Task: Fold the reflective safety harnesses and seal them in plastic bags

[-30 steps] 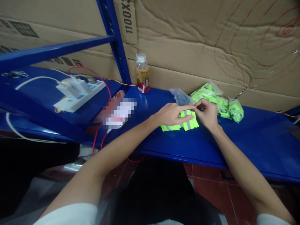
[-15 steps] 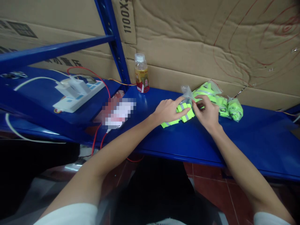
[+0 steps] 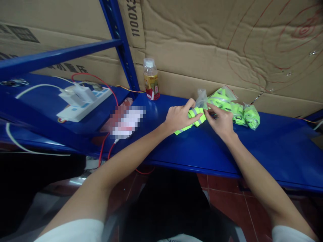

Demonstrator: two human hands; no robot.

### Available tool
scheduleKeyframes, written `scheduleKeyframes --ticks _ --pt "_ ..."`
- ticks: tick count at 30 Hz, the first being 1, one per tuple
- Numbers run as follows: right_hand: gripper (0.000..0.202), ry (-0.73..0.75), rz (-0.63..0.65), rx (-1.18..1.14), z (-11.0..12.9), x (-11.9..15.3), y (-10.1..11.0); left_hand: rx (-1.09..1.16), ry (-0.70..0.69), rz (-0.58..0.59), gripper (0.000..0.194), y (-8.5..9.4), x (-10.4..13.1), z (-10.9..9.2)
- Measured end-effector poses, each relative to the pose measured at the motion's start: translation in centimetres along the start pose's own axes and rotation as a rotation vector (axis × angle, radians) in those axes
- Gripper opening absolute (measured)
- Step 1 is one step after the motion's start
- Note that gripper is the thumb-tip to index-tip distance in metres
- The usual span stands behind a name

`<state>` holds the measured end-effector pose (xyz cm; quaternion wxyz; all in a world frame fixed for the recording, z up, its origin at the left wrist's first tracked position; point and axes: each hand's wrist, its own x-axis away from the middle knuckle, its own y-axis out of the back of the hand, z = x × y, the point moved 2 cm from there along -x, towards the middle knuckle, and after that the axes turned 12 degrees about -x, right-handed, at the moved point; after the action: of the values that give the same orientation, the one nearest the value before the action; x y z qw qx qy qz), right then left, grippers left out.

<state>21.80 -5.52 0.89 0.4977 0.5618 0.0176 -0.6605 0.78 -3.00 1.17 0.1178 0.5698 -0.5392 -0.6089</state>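
My left hand (image 3: 178, 117) is closed around a folded neon-yellow reflective strap (image 3: 198, 118), with the thumb along its front and the fingers behind. One tail of the strap (image 3: 183, 129) hangs down to the left under that hand. My right hand (image 3: 220, 120) is closed in a pinch at the strap's right end, with thumb and index finger close together. Just behind both hands stands a clear plastic bag (image 3: 201, 96), partly hidden by the fingers and the strap. Whether the right fingertips also touch the bag, I cannot tell.
Bagged neon-yellow straps (image 3: 222, 95) and a rolled bundle (image 3: 251, 117) lie right of my hands on the blue shelf (image 3: 191, 154). A bottle (image 3: 152, 80) stands behind left. Farther left are a blurred-out phone-like object (image 3: 128, 122), a power strip (image 3: 83, 107) and cables. Cardboard backs the shelf.
The strap's folded end has risen slightly in my left hand, toward the plastic bag. My right fingertips have shifted a little left, from the bag's edge to the strap's end.
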Motion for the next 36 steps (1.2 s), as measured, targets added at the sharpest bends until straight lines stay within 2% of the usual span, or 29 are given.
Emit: scheduleKeyframes --ticks 6,12,15,21,24,26,28,31,33,34,36 --pt "0.036 0.076 0.06 -0.028 0.4 0.2 -0.1 -0.002 0.119 0.037 0.073 -0.4 -0.4 0.7" --pt "0.038 0.112 0.097 0.106 0.5 0.3 -0.3 -0.056 0.201 0.007 0.072 -0.4 -0.6 1.1" --pt "0.038 0.146 0.095 0.115 1.1 0.4 -0.3 -0.084 0.203 0.019 0.07 0.0 -0.5 0.9" --pt "0.038 0.319 0.088 0.045 3.3 0.8 -0.9 -0.139 0.145 0.089 0.071 0.3 -0.3 0.3" --pt "0.041 0.301 0.116 -0.01 4.0 0.9 -0.8 -0.13 0.117 0.089 0.055 0.1 -0.3 0.5" --pt "0.043 0.245 0.167 -0.115 4.2 0.9 -0.7 -0.095 0.129 0.08 0.038 -0.1 -0.4 0.9" --pt "0.043 0.098 0.164 -0.252 3.8 0.7 -0.7 -0.011 0.165 0.041 0.038 -0.2 -0.5 1.4" --pt "0.043 -0.234 -0.047 -0.422 2.0 0.5 -1.0 0.189 0.229 -0.059 0.05 -0.3 -0.6 1.8" --pt "0.055 -0.409 -0.156 -0.525 0.7 0.5 -1.6 0.307 0.253 -0.107 0.055 -0.5 -0.6 1.8" --pt "0.062 -0.48 -0.146 -0.586 0.3 0.4 -1.9 0.354 0.252 -0.117 0.057 -0.7 -0.5 1.6" --pt "0.074 -0.622 -0.033 -0.729 0.2 0.5 -2.8 0.426 0.238 -0.127 0.059 -1.1 -0.3 1.3"
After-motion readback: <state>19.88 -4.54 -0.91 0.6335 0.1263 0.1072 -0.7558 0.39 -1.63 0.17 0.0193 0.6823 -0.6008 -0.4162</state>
